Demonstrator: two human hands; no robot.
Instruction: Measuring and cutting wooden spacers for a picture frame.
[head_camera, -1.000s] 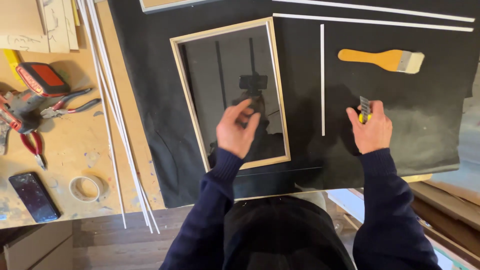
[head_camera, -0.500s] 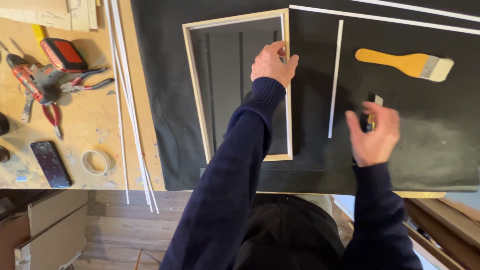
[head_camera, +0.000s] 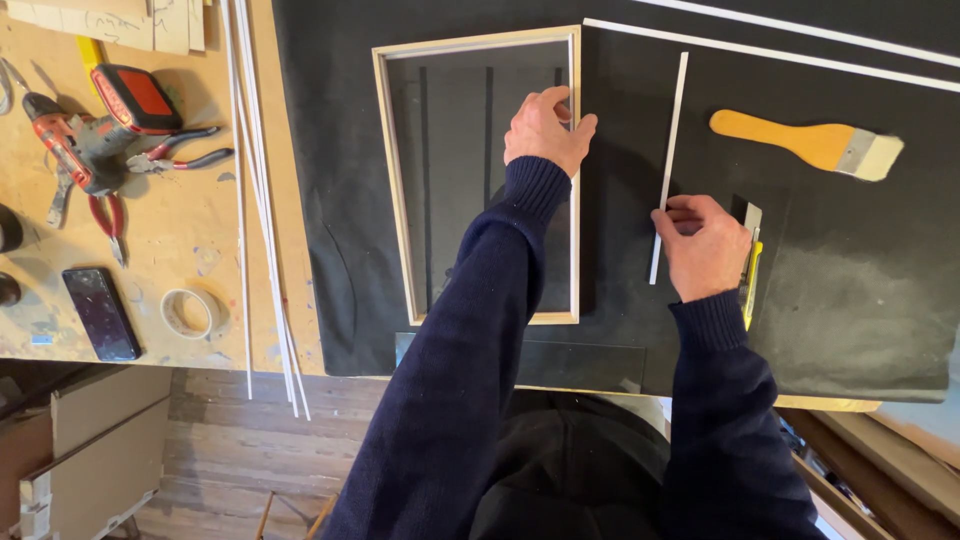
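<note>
Your left hand (head_camera: 545, 128) grips right rail of wooden frame (head_camera: 476, 180), steadying it flat on black cloth (head_camera: 860, 300). Your right hand (head_camera: 705, 245) pinches thin white strip (head_camera: 668, 165) just right of frame, utility knife (head_camera: 749, 262) tucked under palm. Brush (head_camera: 805, 143) far right, idle.

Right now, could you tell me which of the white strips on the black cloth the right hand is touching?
The short white strip lying alone between the wooden frame and the paintbrush; the right hand touches its lower end. The long strips lie untouched.

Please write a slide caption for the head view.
Left hand grips wooden frame; right hand touches thin white strip on black cloth.
</note>
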